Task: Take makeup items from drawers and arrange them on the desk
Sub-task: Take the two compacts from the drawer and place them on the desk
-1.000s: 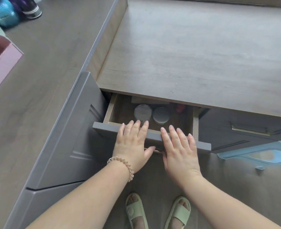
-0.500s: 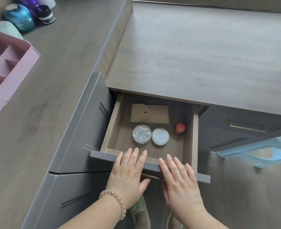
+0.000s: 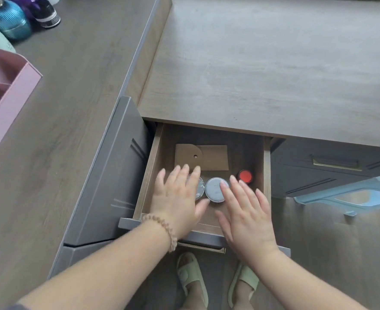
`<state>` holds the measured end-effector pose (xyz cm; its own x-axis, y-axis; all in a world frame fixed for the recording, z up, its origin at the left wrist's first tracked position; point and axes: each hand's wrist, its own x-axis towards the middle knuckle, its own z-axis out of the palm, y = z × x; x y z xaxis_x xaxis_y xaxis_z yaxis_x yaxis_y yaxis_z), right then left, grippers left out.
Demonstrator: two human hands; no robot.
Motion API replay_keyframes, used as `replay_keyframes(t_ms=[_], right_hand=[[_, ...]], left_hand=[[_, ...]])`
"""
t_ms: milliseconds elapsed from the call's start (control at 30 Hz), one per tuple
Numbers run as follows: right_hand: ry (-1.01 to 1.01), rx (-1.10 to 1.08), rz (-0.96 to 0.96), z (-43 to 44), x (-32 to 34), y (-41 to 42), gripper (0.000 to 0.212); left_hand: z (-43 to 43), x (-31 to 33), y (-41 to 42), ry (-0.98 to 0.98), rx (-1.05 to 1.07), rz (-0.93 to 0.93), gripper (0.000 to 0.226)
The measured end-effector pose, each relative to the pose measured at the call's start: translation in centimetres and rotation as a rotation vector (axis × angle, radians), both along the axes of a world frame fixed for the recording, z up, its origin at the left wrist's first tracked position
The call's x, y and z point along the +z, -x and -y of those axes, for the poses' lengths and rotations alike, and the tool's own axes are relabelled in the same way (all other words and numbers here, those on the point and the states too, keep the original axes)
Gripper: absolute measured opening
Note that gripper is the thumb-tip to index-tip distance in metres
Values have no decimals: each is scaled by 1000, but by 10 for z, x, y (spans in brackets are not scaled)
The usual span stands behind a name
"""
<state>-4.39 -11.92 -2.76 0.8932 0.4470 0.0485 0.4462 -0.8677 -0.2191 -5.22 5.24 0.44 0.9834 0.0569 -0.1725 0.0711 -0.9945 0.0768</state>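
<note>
Wooden drawer with grey front [image 3: 147, 175] stands pulled out from under the near edge of the grey wood-grain tabletop [image 3: 274, 63].

Drawer contents:
- flat tan card-like piece with a small hole [image 3: 201, 157], lying toward the back, left of centre.
- round silver-lidded tin [image 3: 214, 190], mid-drawer, lid up.
- second round tin with a shiny lid [image 3: 200, 189], touching the first on its left side, mostly hidden under fingers.
- small red-capped container [image 3: 245, 176], near the right wall of the drawer, just beside the silver-lidded tin.

Left hand [image 3: 180, 198]: palm down, fingers spread and loose, over the shiny-lidded tin; motion blur, cannot tell whether it touches. Nothing gripped. Beaded bracelet [image 3: 162, 229] on the wrist.

Right hand [image 3: 245, 213]: flat, fingers extended and apart, over the front right of the drawer; index fingertip lies over the right rim of the silver-lidded tin. Grips nothing.

Raised side tabletop, left:
- pink compartmented organiser tray [image 3: 8, 92] at the left edge, its visible compartments bare.
- ribbed blue glass jar [image 3: 9, 19], far left corner.
- dark bottle with a white band [image 3: 47, 14], just beside the jar.

Floor below: two feet in pale green slippers [image 3: 191, 278].
</note>
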Motion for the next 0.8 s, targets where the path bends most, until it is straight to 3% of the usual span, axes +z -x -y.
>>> replay_keyframes(t_ms=[167,367,600,800], right_hand=[[168,84,-118,-26,-29,-50,65],[325,226,-248,-34,-76,-70,80],[308,207,-237,-34,-97,-67,60],[248,170,-124,-28,-80,-65,71]], left_hand=[[-10,-51,-47,-103,-80,-183,78],[-7,-108,-54,-126,17,-337,93],[-2,-121,-53,-117,33,-301,73],[1,-99,-50,-72,57,-191,82]])
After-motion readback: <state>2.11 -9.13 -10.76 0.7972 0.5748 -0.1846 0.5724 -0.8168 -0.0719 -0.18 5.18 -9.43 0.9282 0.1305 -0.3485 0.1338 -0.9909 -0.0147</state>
